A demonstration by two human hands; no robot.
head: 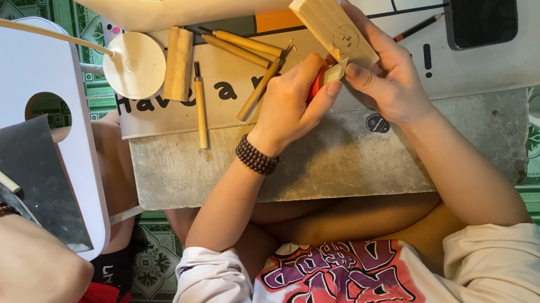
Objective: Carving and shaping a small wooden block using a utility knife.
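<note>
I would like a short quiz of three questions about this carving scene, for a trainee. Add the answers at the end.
1. True or false: the right hand holds the wooden block tilted above the stone slab.
2. Which does the left hand grip? A) a pencil B) a red-handled tool C) a phone
3. What does the person wear on the left wrist?

Key:
1. True.
2. B; its tip meets the lower end of the block.
3. A dark bead bracelet.
</note>
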